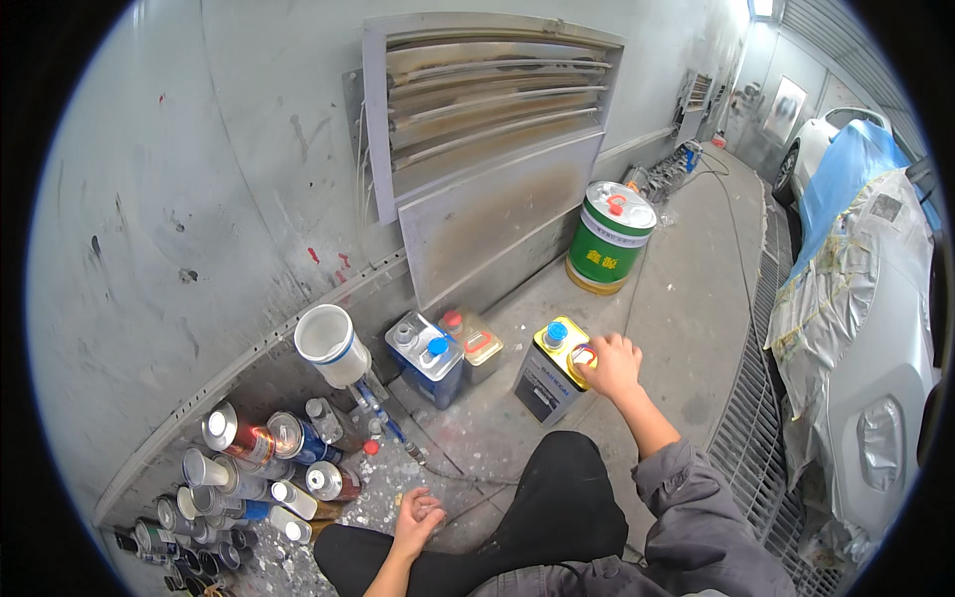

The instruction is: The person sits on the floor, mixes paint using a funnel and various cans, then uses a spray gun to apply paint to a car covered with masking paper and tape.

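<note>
Floor holds four tins; right hand grips the yellow-topped tin, left hand half-curled, empty.

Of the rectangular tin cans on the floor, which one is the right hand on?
The yellow-topped dark can with a blue cap, standing apart on the right. The right hand grips its top; the blue can and the smaller can by the wall are untouched.

The person wears a grey pushed-up sleeve and black trousers.
</note>
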Demonstrator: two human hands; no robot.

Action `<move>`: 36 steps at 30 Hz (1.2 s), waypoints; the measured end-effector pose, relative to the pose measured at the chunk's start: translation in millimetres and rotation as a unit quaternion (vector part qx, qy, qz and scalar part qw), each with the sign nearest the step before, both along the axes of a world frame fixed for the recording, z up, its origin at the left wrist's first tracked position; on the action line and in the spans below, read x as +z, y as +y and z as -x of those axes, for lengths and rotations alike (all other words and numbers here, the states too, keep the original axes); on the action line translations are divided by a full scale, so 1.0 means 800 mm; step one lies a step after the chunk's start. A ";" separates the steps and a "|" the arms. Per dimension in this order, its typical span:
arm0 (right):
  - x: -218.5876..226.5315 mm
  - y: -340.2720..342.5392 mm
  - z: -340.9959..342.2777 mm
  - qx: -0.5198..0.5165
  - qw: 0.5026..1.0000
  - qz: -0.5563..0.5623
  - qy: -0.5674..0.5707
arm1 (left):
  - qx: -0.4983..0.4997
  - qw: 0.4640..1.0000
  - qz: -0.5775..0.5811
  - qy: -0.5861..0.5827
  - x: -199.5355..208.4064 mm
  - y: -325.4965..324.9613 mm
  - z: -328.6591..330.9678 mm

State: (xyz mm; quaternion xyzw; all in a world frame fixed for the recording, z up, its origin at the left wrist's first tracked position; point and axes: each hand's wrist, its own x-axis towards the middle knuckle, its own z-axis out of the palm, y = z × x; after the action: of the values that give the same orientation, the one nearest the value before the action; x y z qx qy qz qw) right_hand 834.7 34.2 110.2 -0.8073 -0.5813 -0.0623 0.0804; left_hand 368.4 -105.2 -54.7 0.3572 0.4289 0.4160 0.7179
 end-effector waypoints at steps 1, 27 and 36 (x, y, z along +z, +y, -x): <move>0.010 0.020 0.000 -0.010 1.000 0.023 0.015 | -0.014 1.000 0.010 0.006 -0.005 0.008 -0.005; 0.010 0.163 0.006 0.063 0.966 0.251 -0.009 | -0.100 0.995 0.009 -0.026 0.001 0.049 -0.033; 0.033 0.178 -0.044 0.375 0.876 0.279 -0.122 | -0.122 0.992 -0.013 -0.005 0.025 0.046 -0.037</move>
State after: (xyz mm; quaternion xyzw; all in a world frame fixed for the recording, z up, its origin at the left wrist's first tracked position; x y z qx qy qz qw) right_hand 869.9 176.6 137.0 -0.5041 -0.8387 0.0389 -0.2024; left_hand 398.1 -68.3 -34.9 0.4142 0.3727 0.3328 0.7608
